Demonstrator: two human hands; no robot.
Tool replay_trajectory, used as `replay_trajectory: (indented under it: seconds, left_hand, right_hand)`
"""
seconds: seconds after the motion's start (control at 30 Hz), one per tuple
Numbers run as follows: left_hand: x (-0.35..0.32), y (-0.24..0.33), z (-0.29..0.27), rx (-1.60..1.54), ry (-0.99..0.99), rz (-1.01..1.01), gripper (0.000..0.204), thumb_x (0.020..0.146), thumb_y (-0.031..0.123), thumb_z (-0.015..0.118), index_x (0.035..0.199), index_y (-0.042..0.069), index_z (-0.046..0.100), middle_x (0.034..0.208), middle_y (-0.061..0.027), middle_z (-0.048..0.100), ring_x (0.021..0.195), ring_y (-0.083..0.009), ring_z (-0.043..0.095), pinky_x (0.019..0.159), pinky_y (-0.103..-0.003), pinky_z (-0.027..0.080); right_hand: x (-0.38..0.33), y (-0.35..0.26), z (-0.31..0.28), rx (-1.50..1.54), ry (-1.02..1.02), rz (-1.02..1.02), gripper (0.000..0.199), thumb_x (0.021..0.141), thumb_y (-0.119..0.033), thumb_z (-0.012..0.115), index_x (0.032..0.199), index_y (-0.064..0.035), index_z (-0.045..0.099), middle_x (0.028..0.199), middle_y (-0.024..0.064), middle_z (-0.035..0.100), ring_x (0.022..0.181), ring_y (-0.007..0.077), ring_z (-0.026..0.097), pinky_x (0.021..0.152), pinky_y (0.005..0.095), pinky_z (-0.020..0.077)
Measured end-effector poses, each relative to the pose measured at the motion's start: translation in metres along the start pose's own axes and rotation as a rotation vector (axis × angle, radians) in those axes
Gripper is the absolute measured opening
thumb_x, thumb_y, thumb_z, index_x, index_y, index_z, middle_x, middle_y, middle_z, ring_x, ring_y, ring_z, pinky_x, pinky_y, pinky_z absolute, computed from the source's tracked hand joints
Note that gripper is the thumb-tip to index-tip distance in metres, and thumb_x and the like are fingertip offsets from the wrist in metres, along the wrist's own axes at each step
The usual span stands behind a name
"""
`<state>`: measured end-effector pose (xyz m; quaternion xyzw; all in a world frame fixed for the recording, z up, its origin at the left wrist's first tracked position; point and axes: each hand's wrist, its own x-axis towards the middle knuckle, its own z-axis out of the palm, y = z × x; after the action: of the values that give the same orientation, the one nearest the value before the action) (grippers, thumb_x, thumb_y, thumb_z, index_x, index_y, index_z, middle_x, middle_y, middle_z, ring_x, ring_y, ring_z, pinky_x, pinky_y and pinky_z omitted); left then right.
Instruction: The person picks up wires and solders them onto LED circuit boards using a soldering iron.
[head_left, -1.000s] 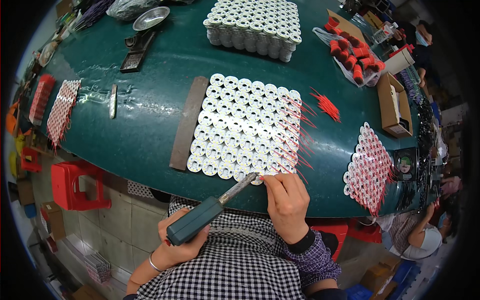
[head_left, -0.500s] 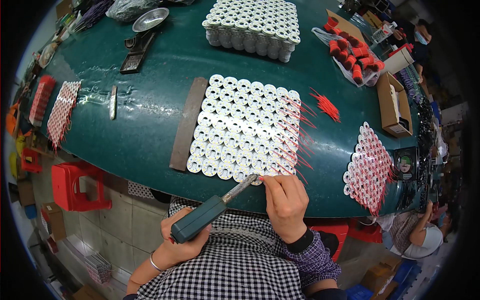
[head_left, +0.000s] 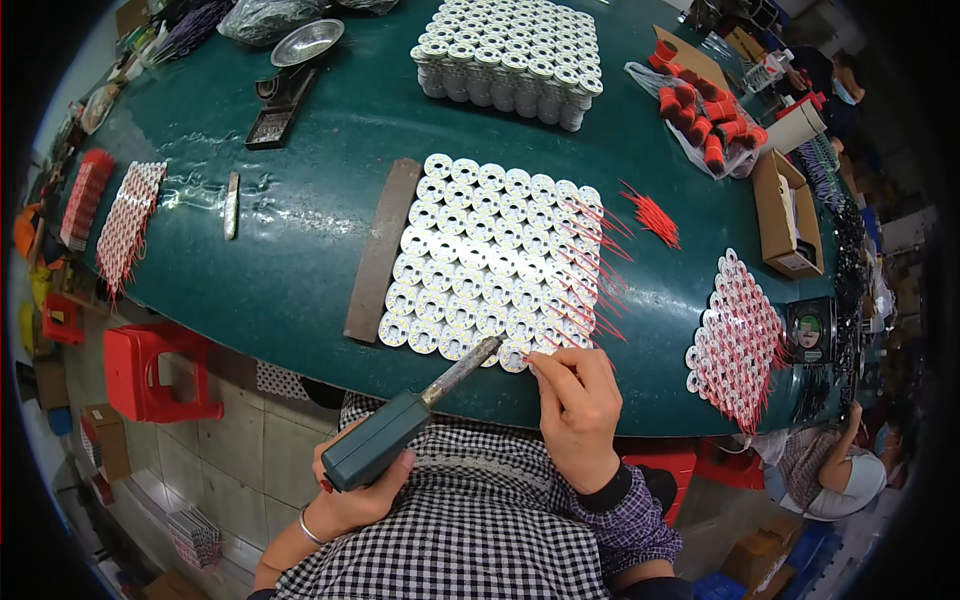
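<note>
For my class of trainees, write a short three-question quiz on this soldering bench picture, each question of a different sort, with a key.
1. True or false: the left hand holds the soldering iron by its green handle.
2. Multiple choice: the right hand rests at which edge of the panel of round white boards? A. far edge B. near edge C. left edge
3. Fill in: the loose bundle of wires on the green table, to the right of the panel, is ____ in colour.

Key: 1 true; 2 B; 3 red.
</note>
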<state>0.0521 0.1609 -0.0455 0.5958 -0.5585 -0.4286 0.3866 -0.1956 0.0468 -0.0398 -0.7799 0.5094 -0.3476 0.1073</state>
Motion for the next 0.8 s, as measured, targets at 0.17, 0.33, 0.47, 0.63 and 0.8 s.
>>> replay_trajectory:
  seconds: [0.17, 0.33, 0.47, 0.63, 0.8]
  left_hand:
    - [-0.002, 0.0, 0.0, -0.031, 0.004, -0.069, 0.027, 0.093, 0.013, 0.074, 0.115, -0.001, 0.067, 0.106, -0.0081, 0.07, 0.09, -0.0156, 0.064, 0.076, -0.03, 0.052]
    - [0.008, -0.004, 0.003, 0.064, 0.094, 0.139, 0.023, 0.078, 0.003, 0.079, 0.099, -0.005, 0.073, 0.088, -0.0146, 0.072, 0.067, -0.0201, 0.069, 0.057, -0.029, 0.054]
    - [0.013, 0.013, -0.003, 0.099, 0.062, 0.113, 0.024, 0.076, 0.002, 0.079, 0.098, -0.006, 0.073, 0.089, -0.0155, 0.072, 0.071, -0.0226, 0.071, 0.059, -0.029, 0.056]
    - [0.018, 0.018, -0.004, 0.146, 0.056, 0.198, 0.022, 0.075, 0.0, 0.079, 0.094, -0.006, 0.072, 0.091, -0.0158, 0.072, 0.073, -0.0231, 0.072, 0.062, -0.03, 0.057]
    - [0.018, 0.015, -0.002, 0.139, 0.045, 0.208, 0.02, 0.073, 0.0, 0.08, 0.09, -0.005, 0.072, 0.088, -0.0151, 0.071, 0.071, -0.0228, 0.071, 0.061, -0.03, 0.056]
  right_hand:
    - [0.0, -0.005, -0.001, 0.03, 0.017, -0.052, 0.024, 0.075, 0.007, 0.074, 0.098, -0.0009, 0.071, 0.086, 0.0084, 0.063, 0.076, 0.0249, 0.061, 0.065, 0.0356, 0.0489]
    - [-0.003, -0.003, 0.004, 0.047, 0.008, -0.047, 0.025, 0.074, 0.007, 0.074, 0.097, -0.0012, 0.071, 0.086, 0.0087, 0.063, 0.075, 0.0248, 0.062, 0.065, 0.0359, 0.0495]
    - [-0.003, -0.003, 0.004, 0.04, -0.042, -0.039, 0.025, 0.075, 0.007, 0.074, 0.098, -0.0012, 0.071, 0.085, 0.0086, 0.063, 0.076, 0.0246, 0.062, 0.065, 0.036, 0.0499]
    - [-0.004, -0.001, 0.004, 0.025, -0.059, -0.049, 0.025, 0.075, 0.007, 0.073, 0.099, -0.0009, 0.071, 0.086, 0.0086, 0.062, 0.076, 0.0247, 0.062, 0.065, 0.036, 0.0501]
    - [-0.005, -0.002, 0.003, 0.013, -0.08, -0.048, 0.025, 0.075, 0.007, 0.073, 0.099, -0.0002, 0.071, 0.087, 0.009, 0.062, 0.077, 0.0249, 0.061, 0.065, 0.0362, 0.0503]
